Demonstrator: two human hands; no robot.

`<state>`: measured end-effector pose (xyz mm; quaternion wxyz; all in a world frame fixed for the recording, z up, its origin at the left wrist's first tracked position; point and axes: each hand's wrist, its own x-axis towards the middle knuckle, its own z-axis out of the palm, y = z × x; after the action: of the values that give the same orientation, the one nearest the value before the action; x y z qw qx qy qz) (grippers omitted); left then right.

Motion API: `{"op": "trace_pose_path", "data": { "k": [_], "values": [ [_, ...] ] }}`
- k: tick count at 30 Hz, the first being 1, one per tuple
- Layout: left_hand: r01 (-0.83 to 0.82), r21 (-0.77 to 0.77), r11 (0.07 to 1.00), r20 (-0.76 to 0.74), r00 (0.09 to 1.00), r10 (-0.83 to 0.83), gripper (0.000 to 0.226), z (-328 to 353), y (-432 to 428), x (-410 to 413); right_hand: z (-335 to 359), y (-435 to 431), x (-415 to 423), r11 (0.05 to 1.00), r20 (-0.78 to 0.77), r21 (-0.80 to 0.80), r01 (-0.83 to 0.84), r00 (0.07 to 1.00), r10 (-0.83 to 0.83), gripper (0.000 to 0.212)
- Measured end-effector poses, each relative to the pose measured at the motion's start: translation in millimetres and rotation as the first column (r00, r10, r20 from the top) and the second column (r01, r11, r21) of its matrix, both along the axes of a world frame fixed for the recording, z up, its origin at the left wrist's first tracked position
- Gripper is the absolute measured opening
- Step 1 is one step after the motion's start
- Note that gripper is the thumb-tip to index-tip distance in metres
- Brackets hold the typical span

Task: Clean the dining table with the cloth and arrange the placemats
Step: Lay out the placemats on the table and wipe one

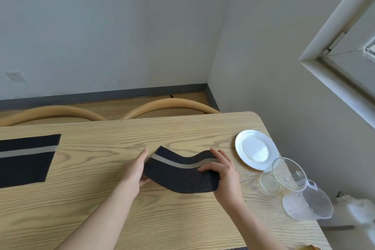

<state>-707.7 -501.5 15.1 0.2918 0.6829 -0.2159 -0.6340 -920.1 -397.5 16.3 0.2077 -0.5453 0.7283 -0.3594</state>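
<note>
A dark woven placemat (178, 172) with a pale grey stripe hangs wavy just above the wooden dining table (142, 209), held at both short ends. My left hand (135, 170) grips its left end and my right hand (223, 172) grips its right end. A second, matching placemat (26, 160) lies flat at the table's left side, partly cut off by the frame edge. No cloth is in view.
A white plate (255, 149) sits near the table's right edge. Beside it stand a clear glass bowl (269, 183) and a clear plastic jug (302, 191). Two curved wooden chair backs (170, 105) rise behind the table's far edge. Walls close in behind and on the right.
</note>
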Motion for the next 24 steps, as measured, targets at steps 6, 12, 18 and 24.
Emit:
{"op": "trace_pose_path", "data": {
  "k": [6,12,18,24],
  "values": [
    [0.188,-0.086,0.978,0.174,0.97,-0.171,0.033,5.8,3.2,14.0,9.6,-0.1,-10.7,0.996,-0.206,0.077,-0.041,0.977,0.056,0.05],
    [0.194,-0.236,0.952,0.213,0.966,-0.144,0.032,8.7,-5.7,-4.5,21.1,-29.4,-29.7,0.994,-0.341,0.089,0.058,0.94,-0.025,0.058],
    [0.58,-0.197,0.791,0.657,0.677,-0.333,0.066,-12.1,-10.5,-11.2,15.1,-52.5,-35.8,0.902,-0.358,0.427,-0.068,0.903,0.237,0.07],
    [0.949,0.034,0.314,0.841,0.142,-0.522,0.065,-26.8,2.2,-15.7,-26.5,-35.9,-25.8,0.806,-0.298,0.578,-0.128,0.886,0.355,0.061]
  ]
}}
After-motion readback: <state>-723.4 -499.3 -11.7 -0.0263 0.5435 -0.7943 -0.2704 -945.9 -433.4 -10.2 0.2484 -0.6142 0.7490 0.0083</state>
